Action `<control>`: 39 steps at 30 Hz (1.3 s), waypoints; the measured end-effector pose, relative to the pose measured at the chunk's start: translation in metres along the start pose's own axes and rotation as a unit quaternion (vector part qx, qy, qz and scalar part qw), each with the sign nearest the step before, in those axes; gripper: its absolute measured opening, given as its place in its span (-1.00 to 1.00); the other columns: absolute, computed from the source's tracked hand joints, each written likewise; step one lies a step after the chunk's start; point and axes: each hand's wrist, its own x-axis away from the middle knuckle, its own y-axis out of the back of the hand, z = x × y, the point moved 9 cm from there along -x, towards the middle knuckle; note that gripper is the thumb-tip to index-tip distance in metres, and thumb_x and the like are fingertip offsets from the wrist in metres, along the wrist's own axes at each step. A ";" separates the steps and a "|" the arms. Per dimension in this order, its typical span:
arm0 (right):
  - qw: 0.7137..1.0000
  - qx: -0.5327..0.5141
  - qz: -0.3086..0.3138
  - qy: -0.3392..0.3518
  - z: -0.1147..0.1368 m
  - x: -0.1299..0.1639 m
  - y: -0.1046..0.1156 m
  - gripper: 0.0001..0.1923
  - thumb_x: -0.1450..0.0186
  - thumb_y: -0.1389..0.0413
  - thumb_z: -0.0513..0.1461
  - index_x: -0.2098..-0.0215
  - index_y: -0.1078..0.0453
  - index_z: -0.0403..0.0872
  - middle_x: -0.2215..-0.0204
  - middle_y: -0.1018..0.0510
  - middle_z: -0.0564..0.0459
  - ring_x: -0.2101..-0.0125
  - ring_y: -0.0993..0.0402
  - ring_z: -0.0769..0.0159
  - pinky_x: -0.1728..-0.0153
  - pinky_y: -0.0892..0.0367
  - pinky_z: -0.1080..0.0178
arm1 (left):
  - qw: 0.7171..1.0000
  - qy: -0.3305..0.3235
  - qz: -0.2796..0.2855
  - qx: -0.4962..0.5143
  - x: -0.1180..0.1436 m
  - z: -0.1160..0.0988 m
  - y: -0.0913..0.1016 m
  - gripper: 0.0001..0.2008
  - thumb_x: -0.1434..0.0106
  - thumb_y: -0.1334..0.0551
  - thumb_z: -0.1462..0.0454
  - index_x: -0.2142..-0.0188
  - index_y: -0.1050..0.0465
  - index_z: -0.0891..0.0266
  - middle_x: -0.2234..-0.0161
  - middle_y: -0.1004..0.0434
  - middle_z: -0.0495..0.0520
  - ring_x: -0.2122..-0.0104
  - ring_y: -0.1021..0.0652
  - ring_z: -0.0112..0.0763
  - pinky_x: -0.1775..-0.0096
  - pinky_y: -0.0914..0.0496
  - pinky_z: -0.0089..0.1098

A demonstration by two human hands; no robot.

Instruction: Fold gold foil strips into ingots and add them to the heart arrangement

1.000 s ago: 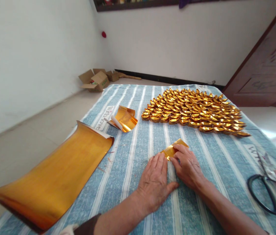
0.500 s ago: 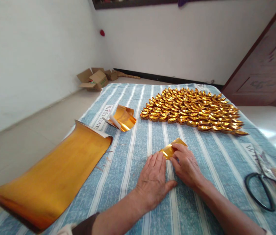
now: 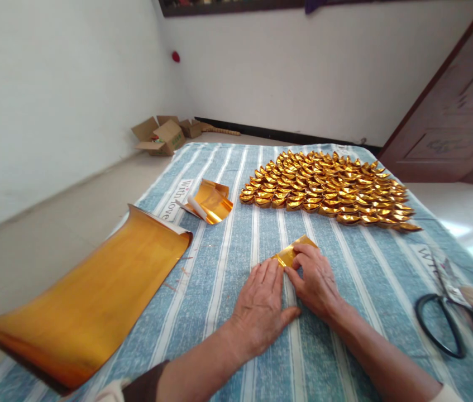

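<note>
A small piece of shiny gold foil paper (image 3: 287,257) lies on the striped cloth, partly under my fingers. My left hand (image 3: 260,304) is flat, palm down, its fingertips on the paper's near left edge and its thumb stretched out to the right. My right hand (image 3: 312,273) pinches the paper's near edge, with thumb and index finger bent over it. Beyond my hands stand rows of folded gold paper ingots (image 3: 328,190). A large sheet of gold foil paper (image 3: 94,296) with curled ends lies to the left.
Smaller curled gold sheets (image 3: 211,204) lie beyond my left hand. Black-handled scissors (image 3: 441,324) rest at the right edge of the blue striped tablecloth (image 3: 228,357). Open cardboard boxes (image 3: 161,137) stand on the floor at the back, and a brown door (image 3: 449,123) is at right.
My right thumb has shifted left along the paper's near edge, closer to my left fingertips. My left hand stays nearly in place.
</note>
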 end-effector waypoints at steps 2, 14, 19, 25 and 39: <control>1.000 -0.007 0.004 -0.003 -0.001 0.000 -0.001 -0.88 -0.21 -0.08 -0.30 0.49 -0.28 -0.05 0.10 -0.46 -0.10 0.05 -0.34 0.09 0.07 -0.25 0.02 | 1.000 0.004 0.005 0.001 0.000 0.001 0.001 -0.32 -0.24 -0.11 -0.05 -0.19 -0.11 0.37 -0.18 -0.25 0.34 -0.21 -0.24 -0.03 -0.19 -0.16 -0.01; 0.999 -0.031 0.009 0.002 -0.002 -0.002 0.001 -0.88 -0.21 -0.07 -0.33 0.48 -0.28 -0.05 0.13 -0.47 -0.09 0.05 -0.33 0.11 0.06 -0.25 0.00 | 0.999 -0.007 0.038 -0.030 0.006 0.016 0.004 -0.39 -0.31 -0.05 0.01 -0.26 -0.06 0.25 -0.28 -0.12 0.22 -0.26 -0.15 -0.15 -0.21 -0.07 0.01; 0.999 -0.037 0.012 -0.002 -0.003 -0.002 0.001 -0.86 -0.20 -0.09 -0.33 0.49 -0.27 -0.04 0.13 -0.47 -0.07 0.06 -0.33 0.11 0.05 -0.24 0.00 | 0.997 -0.006 0.033 -0.065 0.007 0.026 0.008 -0.44 -0.32 -0.05 0.01 -0.20 -0.18 0.26 -0.27 -0.14 0.23 -0.25 -0.17 -0.12 -0.19 -0.05 0.10; 0.999 -0.037 0.005 0.002 -0.007 -0.002 -0.002 -0.87 -0.19 -0.12 -0.30 0.50 -0.27 -0.04 0.12 -0.47 -0.07 0.07 -0.34 0.10 0.07 -0.24 0.00 | 0.996 0.005 -0.010 -0.087 0.010 0.035 0.018 -0.53 -0.32 -0.07 0.01 -0.12 -0.29 0.18 -0.25 -0.17 0.23 -0.24 -0.17 -0.05 -0.16 -0.02 0.19; 0.999 -0.038 -0.007 0.005 -0.007 -0.003 -0.002 -0.85 -0.17 -0.14 -0.31 0.52 -0.28 -0.05 0.14 -0.49 -0.06 0.09 -0.35 0.13 0.07 -0.24 0.06 | 0.989 0.072 -0.044 -0.121 0.016 0.041 0.030 -0.61 -0.27 -0.17 0.07 -0.01 -0.38 0.21 -0.22 -0.22 0.29 -0.24 -0.17 0.00 -0.14 -0.07 0.16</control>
